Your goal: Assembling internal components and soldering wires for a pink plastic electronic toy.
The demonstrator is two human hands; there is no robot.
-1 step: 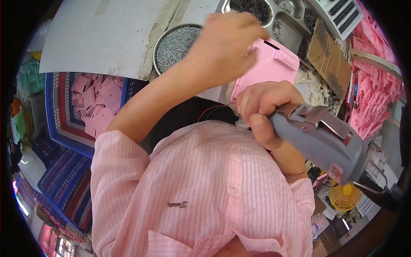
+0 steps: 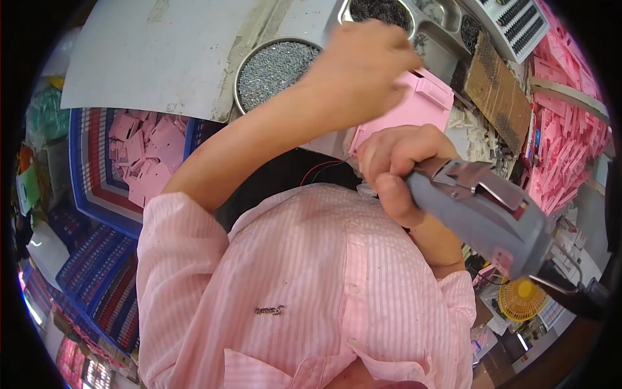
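Note:
My right hand (image 2: 408, 165) is wrapped around the grip of a grey electric screwdriver (image 2: 483, 211), which lies slanted with its cord end toward the lower right. The fingers cover its front end, so the tip is hidden. In front of that hand rests a pink plastic housing (image 2: 424, 100) with a raised block along its far right edge. Over its far left part is my left hand (image 2: 366, 71), slightly blurred, fingers curled downward. Whatever those fingers hold, if anything, is hidden. A round steel bowl (image 2: 236, 87) of small silver screws stands left of the left hand.
Beyond the left hand is a compartmented steel tray (image 2: 444, 48) with small dark parts. Cardboard (image 2: 495, 94), white plastic pieces (image 2: 470, 136) and a heap of pink strips (image 2: 564, 139) lie rightward. A blue crate (image 2: 76, 162) holds pink pieces at left. Thin wires (image 2: 317, 170) hang near my lap.
My left hand has shifted slightly to the right and nearer over the pink housing. The right hand and screwdriver stay almost in place.

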